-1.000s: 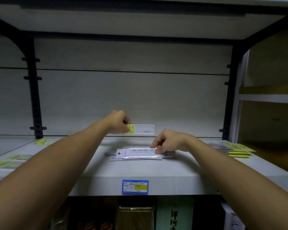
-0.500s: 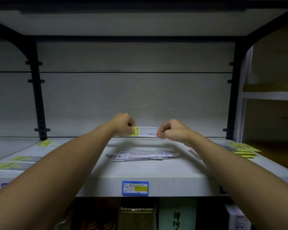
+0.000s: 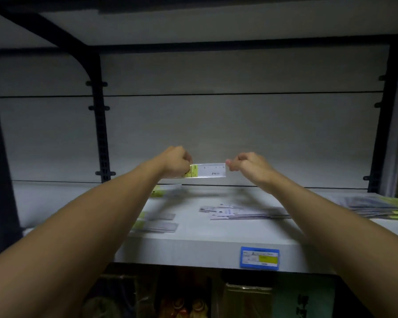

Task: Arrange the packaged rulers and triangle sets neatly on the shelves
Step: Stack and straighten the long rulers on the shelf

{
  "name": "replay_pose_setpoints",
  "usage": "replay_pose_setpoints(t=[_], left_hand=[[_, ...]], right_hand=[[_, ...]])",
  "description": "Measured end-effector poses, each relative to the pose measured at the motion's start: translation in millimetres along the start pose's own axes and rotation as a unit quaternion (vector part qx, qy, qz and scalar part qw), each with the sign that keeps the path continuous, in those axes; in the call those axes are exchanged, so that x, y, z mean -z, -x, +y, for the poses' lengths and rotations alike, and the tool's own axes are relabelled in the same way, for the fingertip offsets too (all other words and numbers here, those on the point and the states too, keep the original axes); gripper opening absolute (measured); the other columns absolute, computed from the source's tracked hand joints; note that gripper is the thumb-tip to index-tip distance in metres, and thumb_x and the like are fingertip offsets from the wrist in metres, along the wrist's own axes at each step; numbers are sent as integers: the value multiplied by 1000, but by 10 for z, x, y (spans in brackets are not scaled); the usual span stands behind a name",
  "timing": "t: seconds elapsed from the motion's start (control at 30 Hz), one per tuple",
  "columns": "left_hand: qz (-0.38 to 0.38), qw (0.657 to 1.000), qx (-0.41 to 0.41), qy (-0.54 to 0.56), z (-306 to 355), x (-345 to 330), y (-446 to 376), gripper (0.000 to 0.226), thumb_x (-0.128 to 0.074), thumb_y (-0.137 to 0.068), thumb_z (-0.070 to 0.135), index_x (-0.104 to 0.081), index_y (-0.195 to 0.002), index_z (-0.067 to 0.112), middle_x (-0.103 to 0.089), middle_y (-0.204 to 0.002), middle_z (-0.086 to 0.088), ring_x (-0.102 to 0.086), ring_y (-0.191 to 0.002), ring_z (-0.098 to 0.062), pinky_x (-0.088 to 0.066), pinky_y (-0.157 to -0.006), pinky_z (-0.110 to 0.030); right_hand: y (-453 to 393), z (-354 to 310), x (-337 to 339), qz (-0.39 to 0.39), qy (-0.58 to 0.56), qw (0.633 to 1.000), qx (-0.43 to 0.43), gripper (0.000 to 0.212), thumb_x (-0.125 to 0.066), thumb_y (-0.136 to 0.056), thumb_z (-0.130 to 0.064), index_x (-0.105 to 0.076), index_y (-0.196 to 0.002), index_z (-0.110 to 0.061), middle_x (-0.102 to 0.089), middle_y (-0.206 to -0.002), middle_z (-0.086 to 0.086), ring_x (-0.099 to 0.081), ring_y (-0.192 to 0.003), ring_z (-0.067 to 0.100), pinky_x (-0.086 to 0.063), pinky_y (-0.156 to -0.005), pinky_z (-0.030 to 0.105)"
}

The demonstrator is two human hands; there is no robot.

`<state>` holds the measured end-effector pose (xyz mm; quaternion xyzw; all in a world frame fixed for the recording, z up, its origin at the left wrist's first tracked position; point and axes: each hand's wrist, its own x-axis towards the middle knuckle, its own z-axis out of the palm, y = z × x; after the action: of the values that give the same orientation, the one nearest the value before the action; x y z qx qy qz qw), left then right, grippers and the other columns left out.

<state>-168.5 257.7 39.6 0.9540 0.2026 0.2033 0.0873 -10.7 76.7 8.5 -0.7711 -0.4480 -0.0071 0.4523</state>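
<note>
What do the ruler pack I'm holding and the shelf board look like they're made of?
Ruler pack: likely a clear glossy plastic sleeve with a yellow printed card end; the pale back panel shows through it. Shelf board: looks like matte white laminated board, thick with a flat square front edge; could be painted metal.

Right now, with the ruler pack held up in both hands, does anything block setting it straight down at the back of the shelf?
Nothing visible does. The ruler pack, pinched by the left hand and right hand, hangs over bare shelf. The loose white pile lies nearer the front, and a yellow pack lies to the left.
</note>
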Motion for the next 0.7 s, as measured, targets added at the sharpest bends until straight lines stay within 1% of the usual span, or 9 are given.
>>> replay_pose_setpoints(t=[0.1, 0.2, 0.3, 0.4, 0.47, 0.53, 0.6, 0.67, 0.7], left_hand=[[-18, 1000, -17, -11, -421, 92, 92, 23, -54, -80, 1, -68, -78, 19, -62, -74, 3, -56, -78, -18, -37, -63, -21], [-67, 997, -17, 14, -900, 181, 120, 18, -60, -83, 4, -68, -79, 20, -68, -82, 0, -60, -77, -17, -45, -68, -24], [-196, 980, 19, 37, -1287, 268, 191, 14, -66, -88, 7, -67, -82, 20, -67, -89, -7, -61, -78, -20, -55, -77, -37], [-312, 948, 58, 30, -1516, 327, 295, 10, -68, -88, 3, -69, -90, 12, -65, -89, -4, -59, -85, -21, -52, -82, -34], [-361, 928, 87, 39, -1615, 354, 340, 14, -73, -84, 2, -72, -97, 8, -67, -95, -7, -60, -94, -24, -51, -92, -35], [-387, 917, 95, 25, -1670, 366, 341, 24, -79, -80, 8, -74, -104, 8, -69, -106, -7, -61, -106, -24, -51, -100, -38], [-383, 920, 84, -3, -1689, 358, 337, 28, -83, -77, 17, -76, -104, 12, -68, -113, -3, -59, -110, -22, -50, -101, -36], [-368, 926, 74, -25, -1708, 344, 318, 29, -86, -73, 26, -77, -99, 17, -66, -108, 0, -58, -101, -19, -51, -95, -32], [-366, 927, 74, -41, -1720, 340, 304, 35, -88, -69, 32, -76, -97, 18, -64, -103, 0, -56, -94, -18, -50, -90, -32]], right_hand=[[-62, -218, -352, 7, 21, 1000, 5, 31, -60, -91, -46, -72, -88, -17, -68, -114, 3, -60, -108, 23, -46, -98, 39], [-131, -468, -641, 22, 49, 999, -1, 27, -58, -95, -40, -72, -90, -17, -67, -114, 4, -58, -107, 23, -43, -91, 34], [-221, -701, -888, 41, 69, 997, -2, 26, -55, -98, -33, -73, -97, -15, -67, -114, 5, -57, -105, 22, -37, -86, 28], [-305, -891, -1113, 49, 101, 994, -17, 24, -58, -96, -30, -72, -100, -11, -67, -106, 6, -57, -99, 23, -35, -77, 25], [-353, -984, -1274, 39, 121, 992, -24, 19, -63, -93, -27, -71, -101, -12, -67, -105, 6, -58, -98, 23, -37, -76, 24], [-419, -1036, -1415, 26, 135, 990, -24, 15, -67, -90, -23, -73, -100, -13, -70, -107, 6, -61, -102, 22, -42, -79, 24], [-469, -1088, -1517, 13, 163, 986, -21, 15, -70, -88, -22, -73, -101, -13, -69, -102, 3, -61, -99, 20, -42, -78, 22], [-514, -1119, -1588, 0, 192, 981, -9, 16, -72, -87, -22, -71, -100, -14, -65, -94, 0, -58, -91, 17, -41, -74, 22], [-541, -1124, -1617, -8, 208, 978, -3, 16, -72, -86, -23, -70, -100, -16, -64, -92, 0, -58, -88, 17, -41, -73, 22]])
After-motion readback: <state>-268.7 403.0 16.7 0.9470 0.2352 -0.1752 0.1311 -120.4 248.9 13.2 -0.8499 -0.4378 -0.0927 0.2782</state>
